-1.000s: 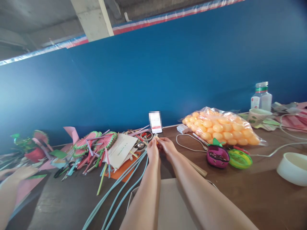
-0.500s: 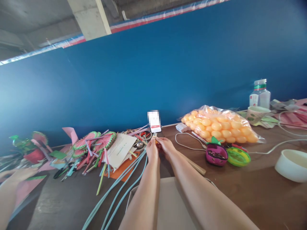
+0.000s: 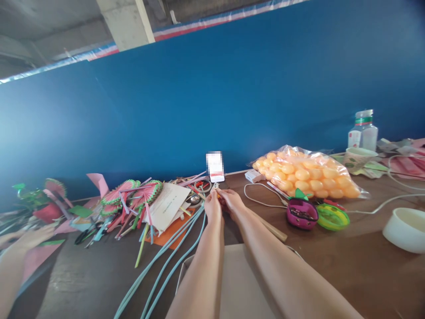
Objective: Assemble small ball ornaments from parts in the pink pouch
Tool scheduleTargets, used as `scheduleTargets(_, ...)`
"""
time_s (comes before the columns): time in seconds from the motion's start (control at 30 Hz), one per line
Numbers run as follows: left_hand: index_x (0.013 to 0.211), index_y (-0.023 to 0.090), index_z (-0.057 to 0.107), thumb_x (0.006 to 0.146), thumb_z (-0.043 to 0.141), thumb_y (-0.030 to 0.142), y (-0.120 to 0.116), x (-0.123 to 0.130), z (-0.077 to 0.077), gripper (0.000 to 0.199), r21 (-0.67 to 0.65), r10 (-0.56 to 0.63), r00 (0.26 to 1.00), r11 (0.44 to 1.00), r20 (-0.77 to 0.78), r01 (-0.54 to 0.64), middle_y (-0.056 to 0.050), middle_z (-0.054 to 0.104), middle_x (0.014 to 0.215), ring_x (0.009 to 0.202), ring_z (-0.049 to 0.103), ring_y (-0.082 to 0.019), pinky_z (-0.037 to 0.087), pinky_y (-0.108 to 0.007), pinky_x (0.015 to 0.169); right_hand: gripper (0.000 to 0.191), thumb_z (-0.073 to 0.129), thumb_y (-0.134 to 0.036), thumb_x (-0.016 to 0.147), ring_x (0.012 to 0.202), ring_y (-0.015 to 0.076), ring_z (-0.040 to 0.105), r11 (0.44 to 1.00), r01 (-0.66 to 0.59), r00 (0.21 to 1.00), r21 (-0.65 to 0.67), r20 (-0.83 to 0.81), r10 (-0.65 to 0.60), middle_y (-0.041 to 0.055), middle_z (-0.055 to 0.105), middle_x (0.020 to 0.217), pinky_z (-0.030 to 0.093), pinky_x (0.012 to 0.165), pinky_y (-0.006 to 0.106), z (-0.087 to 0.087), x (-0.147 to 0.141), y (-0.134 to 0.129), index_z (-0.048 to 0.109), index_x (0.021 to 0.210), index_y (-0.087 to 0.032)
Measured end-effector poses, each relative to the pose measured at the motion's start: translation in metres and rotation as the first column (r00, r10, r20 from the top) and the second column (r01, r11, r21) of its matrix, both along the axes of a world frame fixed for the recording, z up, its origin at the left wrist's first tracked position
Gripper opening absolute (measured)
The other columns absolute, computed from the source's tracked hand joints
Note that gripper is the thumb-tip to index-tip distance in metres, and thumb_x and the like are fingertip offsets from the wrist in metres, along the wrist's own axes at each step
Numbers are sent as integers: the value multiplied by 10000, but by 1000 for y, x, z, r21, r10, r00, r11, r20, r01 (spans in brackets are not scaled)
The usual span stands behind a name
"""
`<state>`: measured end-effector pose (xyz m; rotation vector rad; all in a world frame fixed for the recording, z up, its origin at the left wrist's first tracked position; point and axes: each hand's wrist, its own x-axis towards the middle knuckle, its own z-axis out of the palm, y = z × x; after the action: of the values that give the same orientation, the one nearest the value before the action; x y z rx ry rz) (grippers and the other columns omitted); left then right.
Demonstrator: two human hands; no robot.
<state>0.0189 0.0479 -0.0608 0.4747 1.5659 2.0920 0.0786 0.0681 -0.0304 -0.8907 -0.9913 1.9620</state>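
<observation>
My left hand (image 3: 213, 204) and my right hand (image 3: 233, 202) meet at the middle of the table, fingers closed together in a pinch. A small item with a pale tip and a bit of orange shows between them, mostly covered by the fingers, and its kind is unclear. Just beyond the fingertips stands a phone (image 3: 217, 168) with a lit, blurred screen. Light blue tubes (image 3: 172, 248) run past my left forearm. Under both forearms lies an open cardboard box (image 3: 237, 270). A wooden stick (image 3: 270, 226) sticks out past my right forearm.
To the right lie a bag of orange balls (image 3: 302, 175), a purple container (image 3: 301, 214), a green lid (image 3: 333, 217) and a white bowl (image 3: 407, 230). Paper fans (image 3: 122, 195) and papers (image 3: 168, 206) clutter the left. Another person's hand (image 3: 33, 237) works at far left.
The view has shifted slightly, so most things sit a little further right. My hands stay pinched together before the phone. The other person's hand has moved a little.
</observation>
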Motion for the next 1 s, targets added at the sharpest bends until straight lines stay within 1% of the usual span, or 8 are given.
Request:
scheduleTargets(0.1, 777, 138, 664, 769, 622, 490, -2, 2, 4, 355, 6, -63, 993, 998, 103, 62, -34, 590, 590, 500, 561, -148, 425, -263, 480, 243, 750, -337, 734, 431, 79, 455, 1000, 10, 1000, -23, 2, -10, -35, 530, 528, 380, 420, 185, 2, 1, -1, 577, 772, -170)
scheduleTargets(0.27, 785, 140, 625, 747, 660, 502, -5, 6, 10, 366, 69, -105, 981, 993, 164, 95, -12, 575, 583, 474, 544, -127, 410, -238, 465, 289, 724, -405, 756, 422, 79, 436, 999, 21, 999, -32, 32, -20, -41, 503, 523, 393, 422, 196, 5, 2, -1, 563, 770, -165)
scheduleTargets(0.43, 742, 132, 625, 796, 628, 428, -6, 8, 14, 301, 43, -71, 975, 997, 212, 63, -21, 572, 570, 474, 549, -135, 428, -248, 476, 208, 685, -318, 800, 409, 58, 394, 999, -4, 999, -46, 44, 6, -57, 472, 500, 374, 426, 168, 6, 2, -2, 549, 763, -164)
scheduleTargets(0.53, 766, 129, 651, 831, 590, 357, -7, 9, 18, 245, 15, -48, 977, 999, 208, 45, -16, 566, 563, 463, 540, -129, 434, -248, 485, 190, 676, -302, 811, 405, 56, 388, 999, -15, 998, -52, 63, 18, -55, 475, 494, 371, 426, 166, 6, 2, -2, 557, 768, -160)
scheduleTargets(0.63, 786, 126, 660, 842, 575, 342, -7, 9, 18, 239, -5, -44, 982, 999, 185, 46, -7, 558, 550, 446, 524, -118, 421, -236, 473, 197, 690, -311, 800, 409, 58, 400, 999, -14, 997, -45, 73, 17, -53, 486, 501, 374, 426, 168, 7, 2, -2, 570, 786, -156)
scheduleTargets(0.8, 768, 120, 654, 808, 617, 390, -6, 6, 13, 276, 2, -53, 990, 999, 129, 53, -4, 557, 551, 435, 505, -107, 390, -220, 439, 172, 662, -292, 821, 415, 54, 401, 999, -11, 998, -32, 67, 13, -51, 485, 515, 365, 419, 156, 8, 2, -1, 569, 797, -150)
scheduleTargets(0.9, 774, 121, 650, 763, 663, 452, -5, 6, 11, 332, 22, -69, 988, 998, 140, 67, 6, 540, 539, 432, 496, -104, 377, -215, 427, 174, 664, -282, 819, 405, 48, 373, 999, -16, 999, -36, 31, 17, -59, 453, 501, 343, 405, 149, 9, 2, -2, 562, 775, -148)
scheduleTargets(1.0, 771, 121, 643, 732, 690, 474, -6, 7, 13, 358, 62, -86, 982, 995, 169, 77, 20, 518, 526, 429, 486, -95, 378, -210, 432, 202, 662, -287, 822, 397, 49, 348, 999, -15, 1000, -43, -2, 15, -69, 410, 474, 339, 402, 153, 10, 2, -3, 540, 732, -153)
